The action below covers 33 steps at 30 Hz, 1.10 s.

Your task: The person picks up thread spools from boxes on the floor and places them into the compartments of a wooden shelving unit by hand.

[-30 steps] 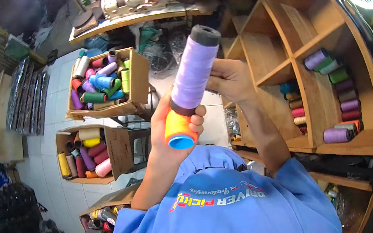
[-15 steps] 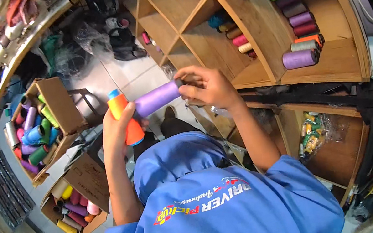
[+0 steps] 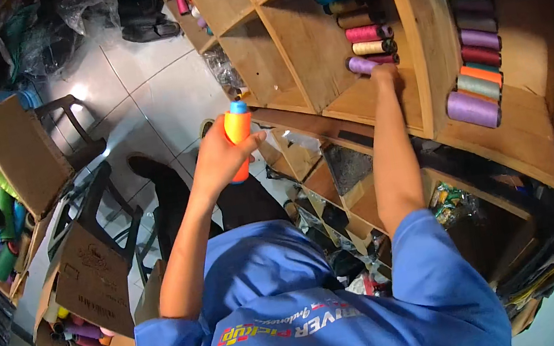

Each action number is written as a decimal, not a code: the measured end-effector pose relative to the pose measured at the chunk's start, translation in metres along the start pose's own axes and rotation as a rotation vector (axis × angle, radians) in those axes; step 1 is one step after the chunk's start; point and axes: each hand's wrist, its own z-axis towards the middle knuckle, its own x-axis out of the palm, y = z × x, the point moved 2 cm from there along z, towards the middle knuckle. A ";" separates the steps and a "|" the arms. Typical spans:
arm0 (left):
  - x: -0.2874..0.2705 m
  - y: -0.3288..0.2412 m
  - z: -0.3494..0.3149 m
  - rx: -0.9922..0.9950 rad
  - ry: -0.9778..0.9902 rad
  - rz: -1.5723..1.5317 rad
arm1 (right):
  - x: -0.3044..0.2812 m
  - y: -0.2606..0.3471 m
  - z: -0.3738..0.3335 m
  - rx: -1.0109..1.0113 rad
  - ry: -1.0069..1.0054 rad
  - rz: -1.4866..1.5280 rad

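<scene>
An orange thread spool with a blue top (image 3: 238, 130) stands upright in my left hand (image 3: 223, 158), whose fingers wrap round it. My right arm stretches into a compartment of the wooden shelf (image 3: 414, 38). There my right hand (image 3: 385, 74) is closed on the near end of a purple thread spool (image 3: 361, 65), which lies at the front of a row. Behind it in that row are a cream spool (image 3: 370, 48), a pink spool (image 3: 365, 34) and several darker ones. My right fingertips are partly hidden by the hand itself.
In the compartment to the right lies another row of spools, with a large purple spool (image 3: 473, 109) nearest me. At left, two cardboard boxes hold many-coloured spools, one with its flap (image 3: 27, 156) raised. A dark stool (image 3: 74, 135) stands on the tiled floor (image 3: 156, 105).
My right hand has carried the purple spool away from my left hand and into the shelf compartment. My left hand has shifted right with the orange spool. The view has turned toward the shelf.
</scene>
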 end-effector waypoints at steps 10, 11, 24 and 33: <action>-0.002 0.050 0.005 -0.090 -0.081 -0.011 | 0.036 -0.034 0.079 0.381 -0.020 0.140; -0.002 0.051 0.007 -0.084 -0.084 -0.016 | 0.038 -0.048 0.089 0.384 -0.029 0.137; -0.003 0.056 0.018 -0.045 -0.120 0.084 | 0.017 -0.044 0.082 0.282 0.090 0.039; 0.032 0.029 0.042 0.191 0.048 0.589 | -0.013 0.072 -0.115 -0.167 0.959 0.860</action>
